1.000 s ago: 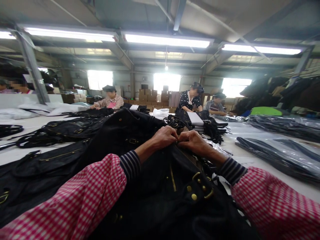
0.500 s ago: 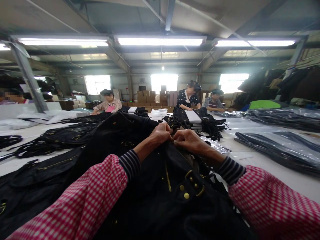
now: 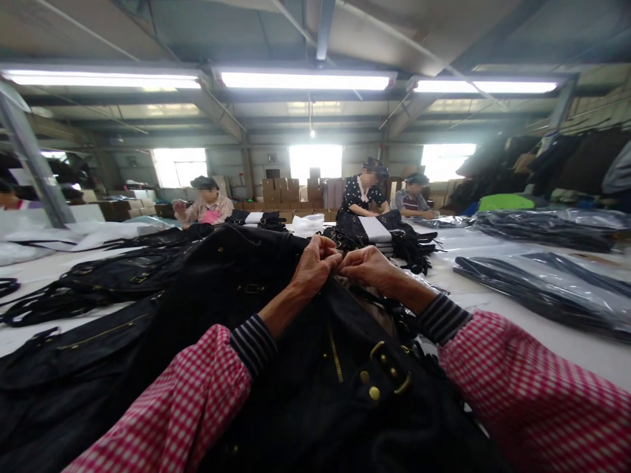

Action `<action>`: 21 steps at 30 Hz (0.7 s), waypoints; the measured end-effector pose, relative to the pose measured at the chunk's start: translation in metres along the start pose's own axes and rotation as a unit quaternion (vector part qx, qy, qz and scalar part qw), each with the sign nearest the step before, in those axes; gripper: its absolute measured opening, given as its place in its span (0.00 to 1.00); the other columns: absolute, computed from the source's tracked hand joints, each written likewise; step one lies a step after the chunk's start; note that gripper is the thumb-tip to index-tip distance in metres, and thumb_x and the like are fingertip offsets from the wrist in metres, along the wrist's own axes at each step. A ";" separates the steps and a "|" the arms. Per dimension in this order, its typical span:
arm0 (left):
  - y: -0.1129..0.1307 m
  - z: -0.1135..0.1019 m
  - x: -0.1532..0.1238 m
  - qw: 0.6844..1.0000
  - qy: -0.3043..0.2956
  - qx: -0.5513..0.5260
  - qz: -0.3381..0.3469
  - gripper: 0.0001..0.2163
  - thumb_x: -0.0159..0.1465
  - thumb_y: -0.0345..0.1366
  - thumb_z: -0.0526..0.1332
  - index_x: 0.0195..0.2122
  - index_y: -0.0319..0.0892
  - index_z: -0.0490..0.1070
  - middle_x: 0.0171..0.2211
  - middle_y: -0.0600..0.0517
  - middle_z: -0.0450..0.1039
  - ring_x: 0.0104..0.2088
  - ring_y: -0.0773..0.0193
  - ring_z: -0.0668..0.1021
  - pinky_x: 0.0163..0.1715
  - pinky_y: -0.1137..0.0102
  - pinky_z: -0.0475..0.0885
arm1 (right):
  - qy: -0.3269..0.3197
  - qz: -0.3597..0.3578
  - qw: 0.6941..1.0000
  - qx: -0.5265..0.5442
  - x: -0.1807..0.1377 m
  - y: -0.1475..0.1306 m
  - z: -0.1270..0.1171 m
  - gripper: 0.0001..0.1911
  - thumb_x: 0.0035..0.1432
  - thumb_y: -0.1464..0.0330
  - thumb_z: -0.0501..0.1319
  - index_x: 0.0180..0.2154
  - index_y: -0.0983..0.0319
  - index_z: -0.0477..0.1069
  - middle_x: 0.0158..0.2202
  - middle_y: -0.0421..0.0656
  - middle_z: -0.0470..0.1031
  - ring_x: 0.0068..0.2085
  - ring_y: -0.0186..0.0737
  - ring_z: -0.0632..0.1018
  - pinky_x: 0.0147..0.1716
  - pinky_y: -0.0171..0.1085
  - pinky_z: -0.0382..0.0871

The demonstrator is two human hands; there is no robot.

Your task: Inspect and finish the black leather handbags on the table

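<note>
A large black bag point(image 3: 290, 387) with brass-coloured zips, studs and a buckle lies in front of me, filling the lower middle of the view. My left hand point(image 3: 315, 266) is closed at the bag's upper edge, thumb and fingers pinched together. Right beside it, my right hand point(image 3: 367, 268) pinches at the same edge, its fingertips almost meeting the left thumb. Whatever small part lies between the fingertips is too hidden to make out. A brownish lining shows below my right hand.
More black bags point(image 3: 123, 272) lie to the left on the white table point(image 3: 486, 299). Black items in clear plastic point(image 3: 542, 289) lie at the right. Beyond stands a stack of black bags with white paper bands point(image 3: 374, 230). Several co-workers, one in a dotted top point(image 3: 365, 196), sit or stand across the table.
The view has turned slightly to the right. My hands stay at the bag's edge, with the right fingertips now nearer the left thumb. A co-worker at the left has raised a hand.
</note>
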State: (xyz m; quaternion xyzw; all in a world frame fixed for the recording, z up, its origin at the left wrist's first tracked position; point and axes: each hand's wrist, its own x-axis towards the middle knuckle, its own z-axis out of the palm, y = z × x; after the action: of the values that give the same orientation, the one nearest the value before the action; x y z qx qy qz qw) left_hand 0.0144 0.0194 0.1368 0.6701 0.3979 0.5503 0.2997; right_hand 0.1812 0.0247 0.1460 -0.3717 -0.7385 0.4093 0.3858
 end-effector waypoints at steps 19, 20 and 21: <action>-0.017 -0.014 -0.006 0.982 -0.149 0.115 0.009 0.08 0.52 0.40 0.71 0.28 0.41 0.81 0.27 0.53 0.76 0.38 0.60 0.73 0.42 0.68 0.67 | -0.066 0.035 0.997 -0.017 -0.013 0.005 -0.020 0.12 0.45 0.65 0.70 0.31 0.66 0.79 0.22 0.38 0.72 0.22 0.30 0.66 0.22 0.32 0.55; -0.018 -0.014 -0.007 0.982 -0.136 0.127 0.015 0.07 0.51 0.39 0.71 0.27 0.42 0.81 0.27 0.52 0.76 0.42 0.57 0.73 0.44 0.67 0.66 | -0.081 0.019 0.995 -0.057 -0.014 0.004 -0.024 0.11 0.47 0.65 0.68 0.31 0.66 0.79 0.23 0.38 0.73 0.23 0.31 0.67 0.24 0.33 0.57; -0.018 -0.013 -0.008 0.983 -0.125 0.133 0.019 0.06 0.51 0.39 0.71 0.27 0.42 0.81 0.27 0.52 0.76 0.45 0.55 0.72 0.46 0.67 0.65 | -0.090 -0.002 0.990 -0.112 -0.016 0.003 -0.029 0.09 0.47 0.66 0.66 0.31 0.66 0.79 0.23 0.39 0.73 0.25 0.32 0.68 0.25 0.33 0.59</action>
State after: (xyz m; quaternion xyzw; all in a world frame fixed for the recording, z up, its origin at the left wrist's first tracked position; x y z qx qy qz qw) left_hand -0.0022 0.0209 0.1203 0.7747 0.4147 0.4098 0.2447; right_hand 0.2141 0.0213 0.1502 -0.3724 -0.8121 0.3551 0.2751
